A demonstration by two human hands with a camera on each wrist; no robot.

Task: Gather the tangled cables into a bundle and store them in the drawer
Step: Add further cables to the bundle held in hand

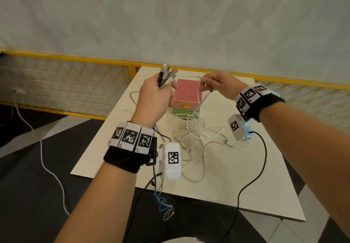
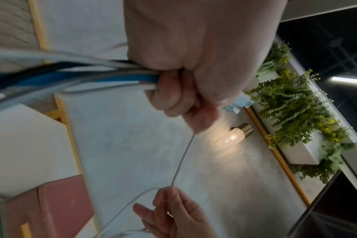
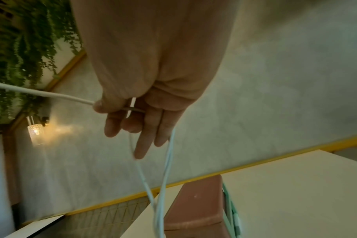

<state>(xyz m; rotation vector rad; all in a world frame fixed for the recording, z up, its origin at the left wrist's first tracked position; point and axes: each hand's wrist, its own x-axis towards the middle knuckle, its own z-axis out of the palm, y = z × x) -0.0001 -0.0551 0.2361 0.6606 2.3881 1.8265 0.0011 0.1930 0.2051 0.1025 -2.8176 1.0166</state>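
My left hand is raised over the table and grips a bunch of cable ends, whose plugs stick up above the fist. In the left wrist view, white, black and blue cables run out of that left hand. My right hand pinches a thin white cable between thumb and forefinger, above the small drawer unit with its pink top and green lower drawer. One strand stretches between the two hands. The rest of the white cable tangle lies on the table in front of the drawers.
The cream table stands against a yellow mesh fence. A blue cable hangs over the table's front edge. Black wrist-camera leads trail from both wrists. A white cord lies on the dark floor at the left.
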